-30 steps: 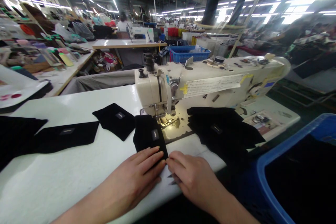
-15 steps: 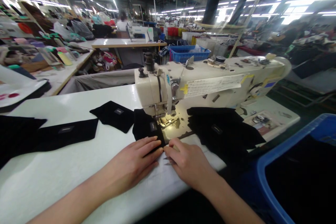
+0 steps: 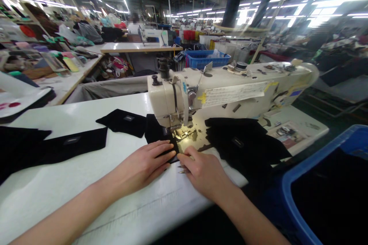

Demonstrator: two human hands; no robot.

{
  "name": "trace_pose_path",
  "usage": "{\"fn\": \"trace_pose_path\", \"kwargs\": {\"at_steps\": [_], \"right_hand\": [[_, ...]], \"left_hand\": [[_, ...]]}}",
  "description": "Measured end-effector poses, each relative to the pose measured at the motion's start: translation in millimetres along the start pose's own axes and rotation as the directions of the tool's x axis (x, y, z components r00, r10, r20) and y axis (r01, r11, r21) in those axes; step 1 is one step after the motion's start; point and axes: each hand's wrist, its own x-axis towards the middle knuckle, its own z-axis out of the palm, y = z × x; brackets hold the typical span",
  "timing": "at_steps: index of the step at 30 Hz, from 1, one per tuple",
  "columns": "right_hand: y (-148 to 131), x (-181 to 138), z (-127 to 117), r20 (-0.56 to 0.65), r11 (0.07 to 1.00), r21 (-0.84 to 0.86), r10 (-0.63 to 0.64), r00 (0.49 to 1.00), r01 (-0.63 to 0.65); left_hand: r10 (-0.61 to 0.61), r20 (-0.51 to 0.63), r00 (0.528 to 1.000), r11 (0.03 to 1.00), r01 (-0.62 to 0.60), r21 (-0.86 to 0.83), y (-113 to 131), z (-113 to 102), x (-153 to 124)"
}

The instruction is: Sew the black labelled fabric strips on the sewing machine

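A black fabric piece point(image 3: 155, 132) lies under the presser foot point(image 3: 179, 132) of the sewing machine point(image 3: 169, 97). My left hand point(image 3: 143, 162) rests flat on its near part, fingers stretched out. At the near right corner of the fabric, the thumb and index finger of my right hand point(image 3: 202, 170) come together at its edge. Two pointed metal tips, apparently of thread snips point(image 3: 182, 169), stick out from under that hand; their handles are hidden. Another black piece with a small label point(image 3: 128, 118) trails off to the left, touching or overlapping the first.
More labelled black pieces point(image 3: 74, 145) lie at the left of the white table point(image 3: 126, 218). A stack of black pieces point(image 3: 238, 134) sits right of the needle area. At lower right stands a blue bin point(image 3: 290, 191) holding dark material. Thread cones point(image 3: 231, 10) rise behind the machine.
Both hands have moved slightly away from me, towards the machine, along with the black fabric. The labelled piece to the left has shifted the same way, and the sewn piece's label has gone out of sight.
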Motion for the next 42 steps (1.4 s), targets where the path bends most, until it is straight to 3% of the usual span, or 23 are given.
{"fn": "trace_pose_path", "kwargs": {"at_steps": [4, 13, 24, 28, 31, 35, 37, 39, 42], "right_hand": [[2, -12, 2, -0.03, 1.0, 0.021, 0.004, 1.0, -0.004], [1, -34, -12, 0.042, 0.998, 0.056, 0.04, 0.998, -0.042], [5, -40, -10, 0.027, 0.992, 0.099, 0.069, 0.997, -0.072], [8, -44, -12, -0.04, 0.99, 0.122, 0.07, 0.997, -0.065], [16, -52, -17, -0.185, 0.992, 0.112, 0.078, 0.98, -0.058], [35, -64, -31, -0.428, 0.971, 0.034, 0.228, 0.875, -0.237], [45, -68, -35, -0.49, 0.931, -0.037, 0.3, 0.818, -0.363], [54, -71, -35, -0.479, 0.889, -0.095, 0.354, 0.804, -0.448], [61, -72, -30, -0.411, 0.872, -0.117, 0.393, 0.822, -0.475]], "left_hand": [[-0.016, 0.009, 1.0, 1.0, 0.016, -0.009, -9, 1, 2], [-0.041, 0.029, 0.999, 0.999, 0.04, 0.01, -24, 1, 7], [-0.082, 0.069, 0.994, 0.996, 0.083, -0.013, -40, -1, 12], [-0.092, 0.051, 0.994, 0.995, 0.094, -0.035, -41, -2, 14], [-0.089, 0.038, 0.995, 0.995, 0.09, -0.038, -40, -1, 14], [-0.089, 0.026, 0.996, 0.995, 0.09, -0.036, -39, -1, 15], [-0.091, 0.022, 0.996, 0.995, 0.091, -0.037, -39, 0, 15], [-0.094, 0.023, 0.995, 0.995, 0.095, -0.041, -40, 1, 14], [-0.098, 0.015, 0.995, 0.994, 0.099, -0.043, -41, 4, 11]]}}
